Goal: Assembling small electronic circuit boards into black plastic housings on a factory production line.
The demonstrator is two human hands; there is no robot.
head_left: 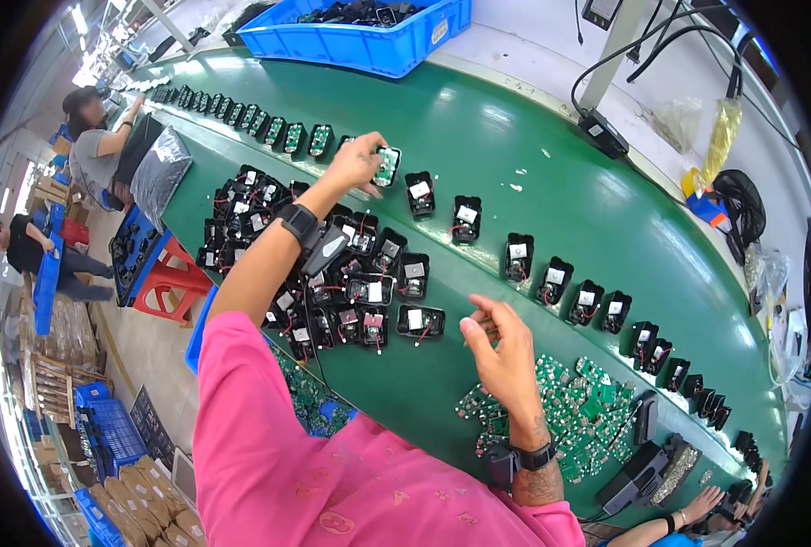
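My left hand (pixel 358 166) reaches over the green workbench (pixel 478 118) and grips a small black housing with a green circuit board (pixel 387 167) in it, at the row along the bench. My right hand (pixel 501 351) is held above the near part of the bench, thumb and fingers apart, with nothing in it. Left of it lies a black housing with a white block and red wires (pixel 420 321), at the edge of a crowded group of similar housings (pixel 366 290). Close to my right wrist spreads a heap of loose green circuit boards (pixel 588 410).
Board-fitted housings (pixel 320 139) run along the row to the far left; housings with white blocks (pixel 466 219) continue right. A blue bin (pixel 333 41) of black parts stands at the back. A co-worker's hand (pixel 702 503) shows at lower right; another person (pixel 100 150) sits far left.
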